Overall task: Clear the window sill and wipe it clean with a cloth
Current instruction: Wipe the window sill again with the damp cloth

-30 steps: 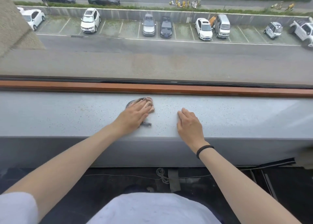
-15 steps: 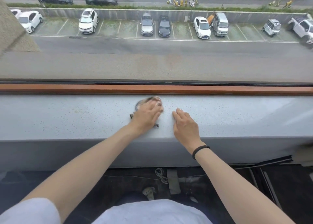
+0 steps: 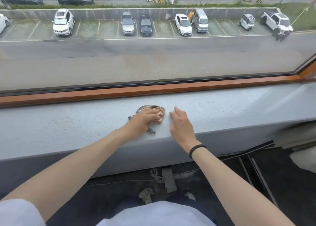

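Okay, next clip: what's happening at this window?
A person leans over a grey window sill. Their left hand presses a crumpled cloth flat onto the sill's middle, as if wiping. The right hand rests on the sill just right of the cloth, fingers relaxed, holding nothing.

left hand (image 3: 146, 117) pressing cloth (image 3: 140, 108), grey sill (image 3: 68, 123)

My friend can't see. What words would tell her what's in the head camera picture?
A person's left hand presses a small cloth onto a grey speckled window sill, with the right hand resting on the sill just beside it. Beyond the wooden window frame, parked cars line a road below.
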The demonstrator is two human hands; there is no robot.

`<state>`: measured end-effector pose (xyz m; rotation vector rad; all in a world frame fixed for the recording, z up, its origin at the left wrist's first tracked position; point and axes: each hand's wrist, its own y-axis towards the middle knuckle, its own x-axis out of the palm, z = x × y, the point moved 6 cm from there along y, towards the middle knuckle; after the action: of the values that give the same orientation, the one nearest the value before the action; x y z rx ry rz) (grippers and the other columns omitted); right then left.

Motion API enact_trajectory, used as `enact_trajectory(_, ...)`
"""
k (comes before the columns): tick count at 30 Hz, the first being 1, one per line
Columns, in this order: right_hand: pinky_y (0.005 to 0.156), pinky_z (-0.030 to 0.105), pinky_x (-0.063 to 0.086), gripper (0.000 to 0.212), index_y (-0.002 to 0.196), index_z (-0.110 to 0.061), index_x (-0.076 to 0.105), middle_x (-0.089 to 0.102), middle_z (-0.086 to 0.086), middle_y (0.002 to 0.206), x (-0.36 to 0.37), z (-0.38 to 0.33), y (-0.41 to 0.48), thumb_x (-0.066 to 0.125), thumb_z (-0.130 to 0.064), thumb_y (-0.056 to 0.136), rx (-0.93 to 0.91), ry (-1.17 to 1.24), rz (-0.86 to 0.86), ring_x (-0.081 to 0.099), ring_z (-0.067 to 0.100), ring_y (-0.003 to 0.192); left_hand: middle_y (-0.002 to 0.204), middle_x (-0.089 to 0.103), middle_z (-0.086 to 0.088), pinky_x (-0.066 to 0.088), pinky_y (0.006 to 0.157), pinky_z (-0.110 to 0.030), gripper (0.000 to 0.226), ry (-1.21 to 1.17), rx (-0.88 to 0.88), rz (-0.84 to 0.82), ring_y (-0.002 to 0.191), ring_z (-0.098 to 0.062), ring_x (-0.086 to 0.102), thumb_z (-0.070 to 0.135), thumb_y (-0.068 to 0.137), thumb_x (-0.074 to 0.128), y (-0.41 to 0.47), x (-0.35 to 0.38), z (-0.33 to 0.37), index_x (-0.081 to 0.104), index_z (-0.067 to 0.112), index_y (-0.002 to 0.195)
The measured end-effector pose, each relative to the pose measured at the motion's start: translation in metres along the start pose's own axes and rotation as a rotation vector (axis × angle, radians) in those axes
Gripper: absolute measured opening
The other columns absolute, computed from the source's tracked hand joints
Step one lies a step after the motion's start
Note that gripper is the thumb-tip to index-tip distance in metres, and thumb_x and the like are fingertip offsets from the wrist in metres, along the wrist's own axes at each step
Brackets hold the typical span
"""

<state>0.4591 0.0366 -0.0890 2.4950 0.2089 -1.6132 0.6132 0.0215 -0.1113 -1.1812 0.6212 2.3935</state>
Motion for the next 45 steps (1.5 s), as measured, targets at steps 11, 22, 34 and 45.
enact_trajectory(11, 0.113, 0.035, 0.029, 0.046, 0.133, 0.001, 0.046, 0.043, 0.018, 0.141, -0.005, 0.023, -0.027, 0.039, 0.006, 0.088, 0.114, -0.033, 0.112, 0.036, 0.029, 0.132, 0.136, 0.051, -0.015, 0.024, 0.114, -0.041, 0.041, 0.133, -0.238, 0.194, 0.132, -0.033, 0.042, -0.013, 0.083, 0.053, 0.005, 0.009, 0.04, 0.063, 0.003, 0.119)
enact_trajectory(22, 0.118, 0.035, 0.019, 0.043, 0.137, 0.0, 0.042, 0.04, 0.018, 0.145, 0.015, -0.012, -0.04, 0.039, 0.0, 0.094, -0.079, -0.012, 0.059, 0.033, 0.028, 0.137, 0.15, 0.034, -0.01, 0.025, 0.115, -0.043, 0.063, 0.282, -0.681, 0.394, 0.14, -0.031, 0.027, -0.02, 0.078, 0.046, -0.083, -0.022, 0.026, 0.049, 0.008, 0.135)
enact_trajectory(34, 0.108, 0.045, 0.035, 0.052, 0.133, 0.006, 0.042, 0.046, 0.026, 0.136, 0.034, -0.018, -0.036, 0.017, -0.023, 0.098, -0.177, -0.338, -0.108, 0.042, 0.037, 0.129, 0.152, 0.029, -0.008, 0.023, 0.116, -0.045, 0.066, 0.321, -0.891, 0.444, 0.143, -0.027, 0.02, -0.021, 0.082, 0.041, -0.14, -0.03, 0.026, 0.048, 0.013, 0.138)
enact_trajectory(45, 0.094, 0.043, 0.05, 0.041, 0.118, 0.007, 0.059, 0.06, 0.026, 0.12, 0.027, -0.02, -0.036, 0.059, -0.02, 0.087, -0.169, -0.407, -0.144, 0.058, 0.036, 0.113, 0.149, 0.036, -0.008, 0.044, 0.099, -0.051, 0.064, 0.436, -0.958, 0.373, 0.135, -0.031, 0.034, -0.018, 0.081, 0.045, -0.179, -0.062, 0.012, 0.05, 0.018, 0.134)
